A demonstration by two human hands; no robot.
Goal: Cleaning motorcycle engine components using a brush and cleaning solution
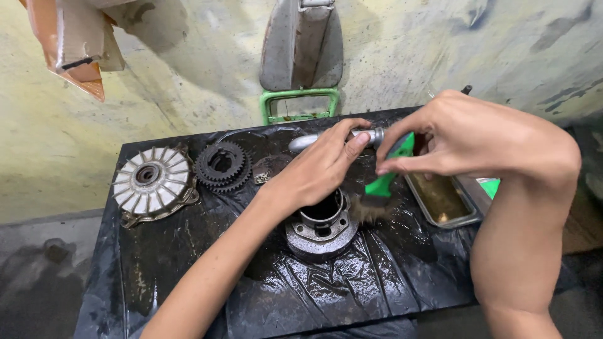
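A stained, pale yellow-green wall [188, 94] fills the top of the frame, and below it a low surface [188, 263] wrapped in wet, oily black plastic sheeting takes up the middle. At the top centre a grey metal part [301, 44] leans against the wall above a green metal frame [298, 103]. In the upper left corner hangs an orange and white panel [69, 44].

On the left of the surface lies a round, finned silver hub [151, 182], and just to its right a black toothed gear [223, 166]. Near the centre sits a grey metal cylinder part [320, 229] with a dark open bore, standing on its flange.

The left hand [320, 169] reaches in from the lower left, resting over the top of the cylinder part; its fingers [352, 135] close around a silver metal rod [301, 143] that lies across the back of the surface. The right hand [452, 138] comes in from the right edge with the wrist bent down, its fingers [392, 166] pinched on the handle of a green brush [386, 182]. The brush points down and left, its dark bristles beside the cylinder's rim; whether they touch cannot be told.

Right of the brush, under the right hand, a shallow metal tray [440, 201] holds brownish liquid.
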